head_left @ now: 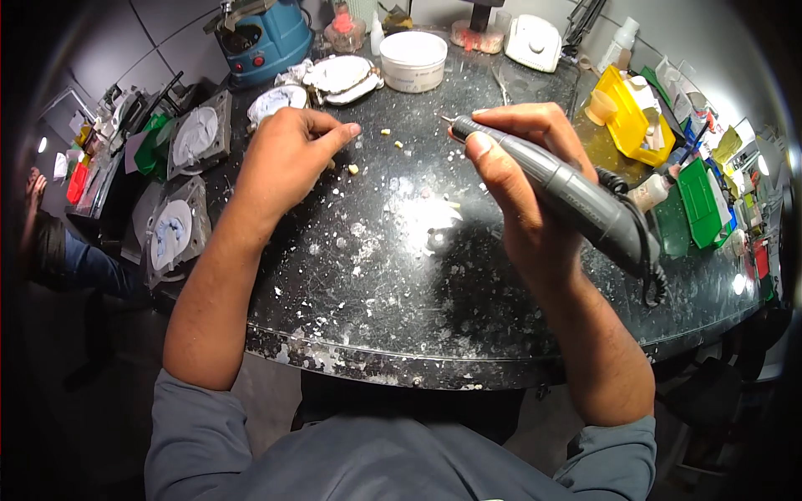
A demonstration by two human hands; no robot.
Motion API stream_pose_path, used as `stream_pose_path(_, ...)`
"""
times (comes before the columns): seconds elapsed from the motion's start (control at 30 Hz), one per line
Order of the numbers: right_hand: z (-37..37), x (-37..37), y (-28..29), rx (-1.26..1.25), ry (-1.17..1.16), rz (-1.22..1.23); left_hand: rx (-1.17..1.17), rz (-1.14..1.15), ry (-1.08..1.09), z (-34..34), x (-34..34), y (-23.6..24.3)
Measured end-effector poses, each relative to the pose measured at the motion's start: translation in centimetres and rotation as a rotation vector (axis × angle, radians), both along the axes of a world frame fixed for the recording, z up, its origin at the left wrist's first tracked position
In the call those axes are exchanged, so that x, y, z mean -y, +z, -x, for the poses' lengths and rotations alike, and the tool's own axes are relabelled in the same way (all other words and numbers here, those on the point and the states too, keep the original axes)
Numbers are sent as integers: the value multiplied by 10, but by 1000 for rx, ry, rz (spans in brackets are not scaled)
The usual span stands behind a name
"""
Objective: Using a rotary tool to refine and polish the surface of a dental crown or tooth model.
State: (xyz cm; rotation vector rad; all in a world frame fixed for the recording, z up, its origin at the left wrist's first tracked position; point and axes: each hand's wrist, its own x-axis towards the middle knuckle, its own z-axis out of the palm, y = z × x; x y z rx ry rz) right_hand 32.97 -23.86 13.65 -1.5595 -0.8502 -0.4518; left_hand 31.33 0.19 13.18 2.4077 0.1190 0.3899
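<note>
My right hand (522, 179) grips a grey rotary handpiece (568, 196) like a pen, its thin bur tip pointing left toward my other hand; a black cord trails off its rear end. My left hand (288, 154) rests on the black speckled worktop (401, 275) with fingers curled, thumb and forefinger pinched together; whether a small piece sits between them I cannot tell. A few small cream-coloured bits (353, 169) lie on the top between my hands, among white dust and plaster flecks.
At the back stand a white round tub (413, 60), a blue machine (261, 37) and plaster-filled metal flasks (199, 135). Yellow (631, 117) and green (700, 200) trays line the right side. A seated person's leg (79, 259) shows at far left.
</note>
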Motion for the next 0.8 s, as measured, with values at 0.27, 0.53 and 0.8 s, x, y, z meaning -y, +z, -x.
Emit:
stream_pose_path(0.27, -17, 4, -4, -14, 11, -181, 267, -167, -129, -28, 3, -16)
stream_pose_path(0.53, -17, 5, -6, 57, -38, -14, 184, -368, -225, -36, 12, -21)
stream_pose_path(0.8, -13, 0, -8, 11, -24, -13, 238, 572, -332, -14, 18, 6)
